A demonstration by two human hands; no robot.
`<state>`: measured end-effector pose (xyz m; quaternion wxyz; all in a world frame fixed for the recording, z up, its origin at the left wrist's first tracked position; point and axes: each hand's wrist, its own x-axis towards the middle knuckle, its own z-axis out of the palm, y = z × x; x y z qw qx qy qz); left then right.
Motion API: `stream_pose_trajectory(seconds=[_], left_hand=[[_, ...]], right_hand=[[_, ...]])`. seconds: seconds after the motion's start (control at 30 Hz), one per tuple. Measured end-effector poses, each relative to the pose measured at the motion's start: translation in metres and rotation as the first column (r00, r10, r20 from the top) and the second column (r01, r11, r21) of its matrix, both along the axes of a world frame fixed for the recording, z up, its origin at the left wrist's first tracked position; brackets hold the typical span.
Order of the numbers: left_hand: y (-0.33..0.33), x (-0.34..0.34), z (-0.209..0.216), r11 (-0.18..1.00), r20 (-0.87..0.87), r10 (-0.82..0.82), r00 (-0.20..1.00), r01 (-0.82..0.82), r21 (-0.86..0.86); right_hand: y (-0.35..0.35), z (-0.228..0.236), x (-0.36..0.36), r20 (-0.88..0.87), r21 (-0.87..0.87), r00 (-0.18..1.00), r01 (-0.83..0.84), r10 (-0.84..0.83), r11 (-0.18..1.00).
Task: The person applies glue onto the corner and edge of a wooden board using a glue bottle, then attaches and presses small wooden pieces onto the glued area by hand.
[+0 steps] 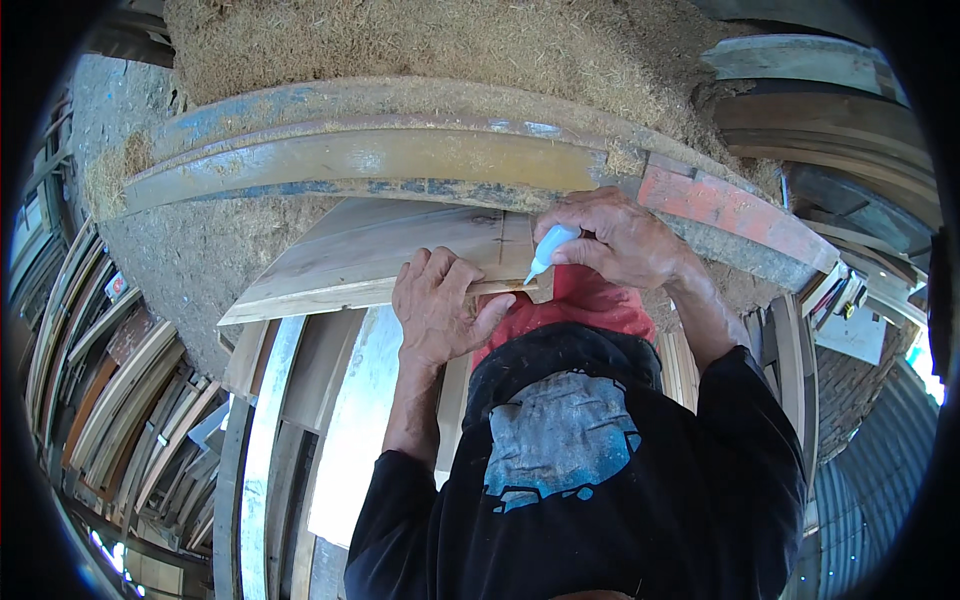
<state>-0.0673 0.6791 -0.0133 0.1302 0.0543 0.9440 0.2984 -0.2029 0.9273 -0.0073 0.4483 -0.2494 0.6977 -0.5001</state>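
A wide wooden board (385, 240) lies in front of my body, its pale sawn edge facing me. My left hand (437, 305) grips that edge, fingers curled over the top and thumb stretched along the near side. In my right hand (625, 240) is a small pale blue squeeze bottle (553, 247). It is tilted, and its narrow nozzle points down and left at the board's near edge, close to the right end. I cannot tell whether the tip touches the wood or whether anything comes out.
Beyond the board runs a long worn beam (400, 155), yellowish and painted, with a faded red section (720, 210) at right. Sawdust (430, 45) covers the ground behind it. Stacked planks (130, 400) stand at left, more timber (820, 130) at far right. Corrugated metal sheet (880, 480) is at lower right.
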Motion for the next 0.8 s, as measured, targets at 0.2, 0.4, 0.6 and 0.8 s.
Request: stream_pose_trajectory(seconds=[0.2, 0.4, 0.6, 0.8], left_hand=[[-0.0007, -0.0021, 0.0021, 1.000, 0.027, 0.001, 1.000, -0.001, 0.004], [-0.0025, -0.0037, 0.0024, 1.000, 0.025, -0.003, 1.000, 0.003, 0.008], [-0.0031, -0.0063, 0.0021, 1.000, 0.025, -0.012, 1.000, 0.012, 0.011], [-0.0041, -0.0058, 0.0002, 1.000, 0.020, -0.023, 1.000, 0.023, 0.011]], right_hand=[[0.0080, -0.0011, 0.0028, -0.059, 0.005, 0.998, 0.023, -0.022, 1.000], [0.0098, 0.0020, 0.0022, -0.045, 0.028, 0.999, 0.028, -0.027, 0.999], [0.0026, 0.0039, 0.0024, 0.014, 0.004, 0.997, 0.073, -0.073, 0.997], [0.0111, -0.0023, 0.0040, 0.012, 0.011, 0.996, 0.085, -0.086, 0.996]])
